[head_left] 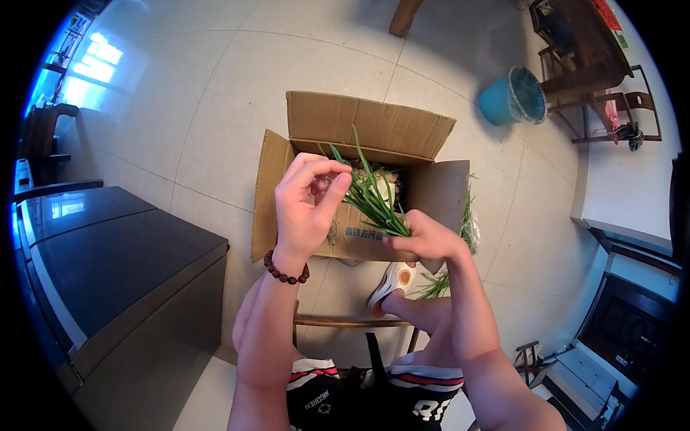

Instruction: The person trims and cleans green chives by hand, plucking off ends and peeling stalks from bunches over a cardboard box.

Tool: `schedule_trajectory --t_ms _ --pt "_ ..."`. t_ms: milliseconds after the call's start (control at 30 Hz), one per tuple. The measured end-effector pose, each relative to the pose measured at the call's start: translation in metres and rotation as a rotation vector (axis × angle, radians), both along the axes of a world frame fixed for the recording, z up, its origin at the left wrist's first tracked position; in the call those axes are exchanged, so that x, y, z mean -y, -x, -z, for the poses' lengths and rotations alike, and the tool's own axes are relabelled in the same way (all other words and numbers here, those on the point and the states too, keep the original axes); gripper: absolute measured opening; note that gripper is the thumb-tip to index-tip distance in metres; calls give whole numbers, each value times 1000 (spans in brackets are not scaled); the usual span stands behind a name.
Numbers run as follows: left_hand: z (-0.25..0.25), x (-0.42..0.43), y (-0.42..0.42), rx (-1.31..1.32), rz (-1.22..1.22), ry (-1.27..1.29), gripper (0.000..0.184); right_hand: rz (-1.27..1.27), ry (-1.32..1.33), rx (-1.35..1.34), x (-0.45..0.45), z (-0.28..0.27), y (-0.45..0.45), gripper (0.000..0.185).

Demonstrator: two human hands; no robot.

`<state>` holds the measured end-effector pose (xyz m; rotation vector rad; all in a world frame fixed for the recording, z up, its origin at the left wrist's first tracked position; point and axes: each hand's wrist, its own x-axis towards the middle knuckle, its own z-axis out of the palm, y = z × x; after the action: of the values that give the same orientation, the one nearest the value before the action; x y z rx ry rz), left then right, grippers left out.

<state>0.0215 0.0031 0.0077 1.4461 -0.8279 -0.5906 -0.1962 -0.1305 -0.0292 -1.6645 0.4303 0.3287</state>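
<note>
My right hand [431, 235] is closed around the lower end of a bunch of long green chives [374, 200], whose leaves fan up and to the left. At the upper leaves, my left hand [307, 194] pinches thumb and forefinger together; whether a leaf is between them is too small to tell. A beaded bracelet [286, 269] circles the left wrist. Both hands are above an open cardboard box [370, 122] with its flaps spread. Inside it, pale and straw-coloured scraps [388, 185] show partly behind the chives.
More greens [435, 286] lie on the floor right of the box, beside a clear plastic bag [471, 231]. A blue lined bucket [512, 97] stands at the back right near wooden furniture [586, 57]. A dark cabinet [136, 266] is close on my left.
</note>
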Motion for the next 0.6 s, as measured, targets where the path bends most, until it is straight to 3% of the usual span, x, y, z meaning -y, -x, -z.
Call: schedule_trajectory --t_ms 600 --pt "-2 -2 0 21 123 -110 15 98 -8 -127 -3 -17 -5 38"
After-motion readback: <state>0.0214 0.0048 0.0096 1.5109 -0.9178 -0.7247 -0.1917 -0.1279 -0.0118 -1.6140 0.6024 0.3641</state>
